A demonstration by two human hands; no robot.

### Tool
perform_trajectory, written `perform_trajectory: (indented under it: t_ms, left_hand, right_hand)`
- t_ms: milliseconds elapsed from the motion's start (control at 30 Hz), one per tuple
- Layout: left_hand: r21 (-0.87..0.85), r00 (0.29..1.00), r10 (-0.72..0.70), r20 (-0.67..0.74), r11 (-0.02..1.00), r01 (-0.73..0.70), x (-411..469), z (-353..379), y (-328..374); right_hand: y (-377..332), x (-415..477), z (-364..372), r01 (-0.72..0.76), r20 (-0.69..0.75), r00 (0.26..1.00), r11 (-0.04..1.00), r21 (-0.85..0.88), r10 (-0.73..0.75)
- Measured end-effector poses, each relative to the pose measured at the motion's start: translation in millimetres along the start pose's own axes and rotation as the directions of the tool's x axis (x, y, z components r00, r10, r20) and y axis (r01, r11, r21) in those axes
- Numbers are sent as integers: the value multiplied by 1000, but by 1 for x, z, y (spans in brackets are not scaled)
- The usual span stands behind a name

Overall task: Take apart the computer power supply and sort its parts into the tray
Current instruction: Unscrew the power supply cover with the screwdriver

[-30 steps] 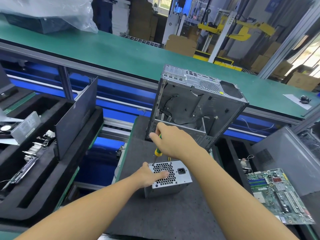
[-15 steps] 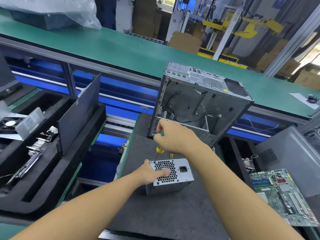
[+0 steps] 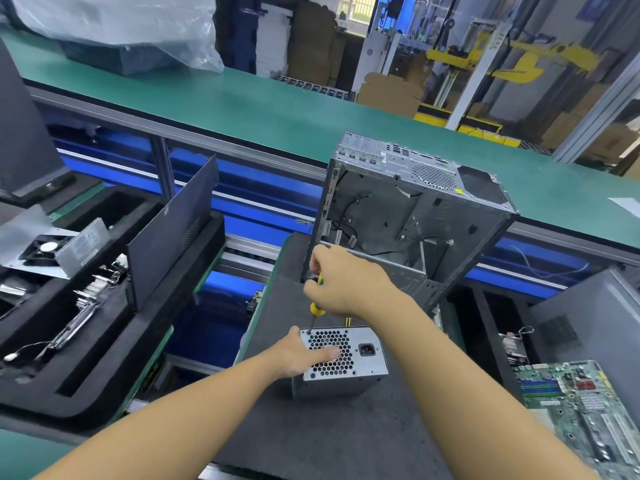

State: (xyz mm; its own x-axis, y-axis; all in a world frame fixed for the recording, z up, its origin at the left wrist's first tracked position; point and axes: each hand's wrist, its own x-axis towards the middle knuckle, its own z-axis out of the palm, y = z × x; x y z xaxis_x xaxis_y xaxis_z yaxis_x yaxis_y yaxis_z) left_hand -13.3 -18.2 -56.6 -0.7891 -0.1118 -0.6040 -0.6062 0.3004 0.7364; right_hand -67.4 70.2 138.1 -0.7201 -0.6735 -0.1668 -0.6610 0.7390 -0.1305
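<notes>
While the left hand (image 3: 300,355) grips the supply (image 3: 343,362) at lower centre, thumb across its grille, the right hand (image 3: 346,282) clenches a screwdriver (image 3: 316,308), tip at its upper-left corner.

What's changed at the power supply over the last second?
Almost nothing visibly changed. The right hand still grips the screwdriver, with its tip at the far-left corner of the power supply. The left hand still holds that box, thumb across the grille. Nothing was picked up or let go. The computer case stands as before; only the view shifted slightly.
</notes>
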Motion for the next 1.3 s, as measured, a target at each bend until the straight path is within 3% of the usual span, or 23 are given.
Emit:
perform_trajectory:
  t_ms: [200, 267, 367, 500, 633, 800, 1067, 1300]
  left_hand:
    - [25, 998, -13, -55, 1000, 14, -8, 2, 2]
    - [72, 975, 44, -220, 997, -28, -16, 7, 3]
    - [161, 879, 196, -435, 977, -138, -25, 13, 2]
    - [20, 854, 280, -439, 953, -302, -29, 22, 0]
    - [-124, 795, 268, -544, 911, -392, -26, 29, -3]
    - [-179, 841, 269, -469, 903, -389, -27, 21, -6]
    - [-132, 852, 272, -447, 922, -364, -22, 24, -7]
    - [-201, 867, 246, -433, 911, -359, -18, 24, -8]
  right_hand:
    - [-2, 0, 3, 47, -67, 997, 998, 35, -45]
    - [-2, 0, 1, 60, -21, 998, 996, 70, -59]
    - [-1, -1, -6, 81, 60, 994, 993, 88, -86]
    - [2, -5, -7, 99, 69, 993, 995, 18, -100]
    - [6, -7, -3, 72, -7, 997, 996, 45, -72]
    - [15, -6, 0, 114, -52, 992, 993, 41, -112]
    - [16, -7, -12, 175, 137, 972, 978, 112, -190]
    - [18, -9, -4, 79, -27, 996, 995, -64, -80]
